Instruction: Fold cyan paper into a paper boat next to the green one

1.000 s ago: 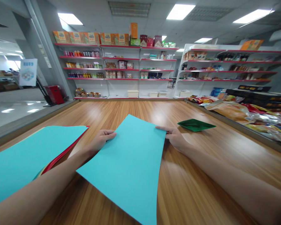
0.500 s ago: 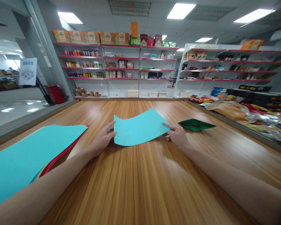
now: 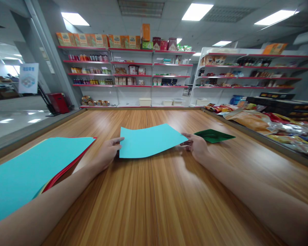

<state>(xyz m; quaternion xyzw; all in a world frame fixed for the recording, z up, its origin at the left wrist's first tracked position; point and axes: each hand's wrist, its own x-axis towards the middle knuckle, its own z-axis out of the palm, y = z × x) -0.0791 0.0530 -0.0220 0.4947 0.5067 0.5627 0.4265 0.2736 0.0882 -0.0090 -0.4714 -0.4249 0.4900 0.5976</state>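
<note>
A light-blue sheet of paper [image 3: 150, 141] is held above the wooden table between my two hands, gently curved and raised along its near edge. My left hand [image 3: 110, 150] pinches its left edge between thumb and fingers. At the opposite side my right hand [image 3: 197, 146] grips the right corner, with some fingers tucked below the sheet. Just beyond the right hand lies a folded dark-green paper [image 3: 215, 135]. To the left, a stack of coloured paper [image 3: 41, 164] has a light-blue sheet on top and red edges showing beneath; my left forearm covers part of it.
The wood-grain table [image 3: 154, 198] has a raised rim along its far and side edges. Packaged snacks [image 3: 256, 124] and dark boxes [image 3: 277, 106] lie beyond the right rim. Stocked shelves [image 3: 133, 75] stand behind. A red case [image 3: 59, 102] is on the floor at left.
The blue sheet has flattened, its far edge dropping lower. My left hand has shifted slightly left, and my right hand a little to the right.
</note>
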